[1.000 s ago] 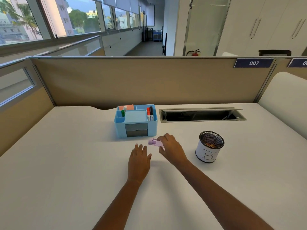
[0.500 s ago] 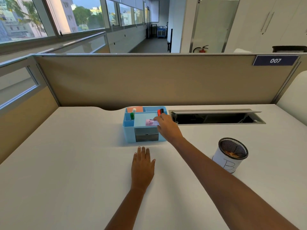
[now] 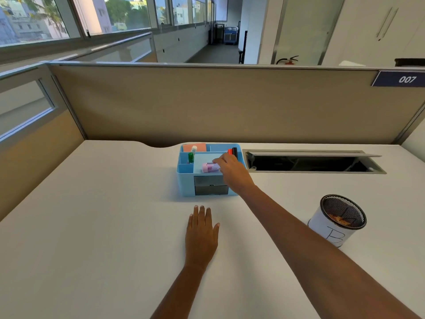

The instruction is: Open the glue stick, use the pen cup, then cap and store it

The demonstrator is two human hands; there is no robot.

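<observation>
While the left hand point(image 3: 202, 236) lies flat, palm down and fingers together, on the white surface point(image 3: 92, 226) in front of the blue desk organizer point(image 3: 186, 183), the right hand point(image 3: 230, 171) reaches over the organizer's flat central lid. Its fingertips touch the right end of the pink glue stick point(image 3: 211, 167), which lies on its side on that lid, long axis running left to right across the organizer, the paler end toward the hand. Whether the grip is closed on the stick or only touching it cannot be told. A green marker point(image 3: 190, 157) stands in the organizer's left compartment, and red and black markers point(image 3: 232, 151) stand at its back right. Right of the organizer, well apart, stands the mesh pen cup point(image 3: 338, 221), wrapped in white paper. Compared with half a second ago, the stick sits lower on the lid and shows more of its length, with the hand a little further back from it; the left hand has not shifted.
</observation>
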